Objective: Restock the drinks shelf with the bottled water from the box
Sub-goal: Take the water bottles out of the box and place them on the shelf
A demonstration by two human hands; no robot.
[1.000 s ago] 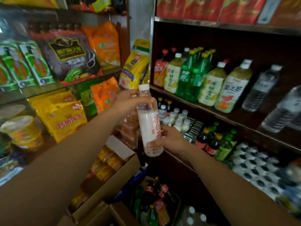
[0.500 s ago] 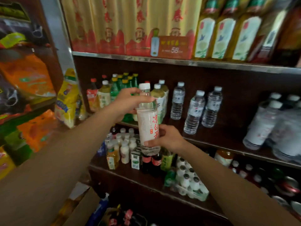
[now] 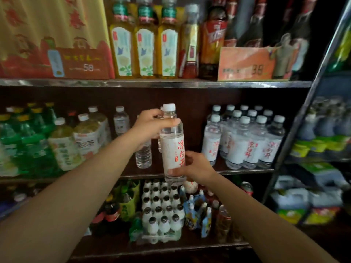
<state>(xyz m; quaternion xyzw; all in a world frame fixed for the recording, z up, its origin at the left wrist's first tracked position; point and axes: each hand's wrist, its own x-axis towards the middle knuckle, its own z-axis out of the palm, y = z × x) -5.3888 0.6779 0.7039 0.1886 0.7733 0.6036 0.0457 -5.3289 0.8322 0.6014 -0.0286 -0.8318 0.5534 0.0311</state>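
Note:
I hold a clear water bottle [image 3: 171, 147] upright in front of the middle shelf [image 3: 245, 170]; it has a white cap and a white label with red characters. My left hand [image 3: 152, 126] grips its shoulder just under the cap. My right hand [image 3: 193, 168] grips its lower part, thumb across the label. Several bottles of the same water [image 3: 245, 141] stand grouped on the shelf to the right. Between that group and the held bottle the shelf shows a gap. The box is out of view.
Small clear water bottles [image 3: 143, 156] stand behind my left hand. Green and yellow tea bottles [image 3: 62, 143] fill the shelf's left part. The shelf above carries tall yellow bottles [image 3: 144, 50] and price cards. Below are small white bottles [image 3: 161, 207]. A metal rack [image 3: 303, 118] slants at right.
My view has swung right and up, from the snack racks and cardboard box to the drinks shelf. Both hands keep the same grip on the bottle, now nearer the matching bottles.

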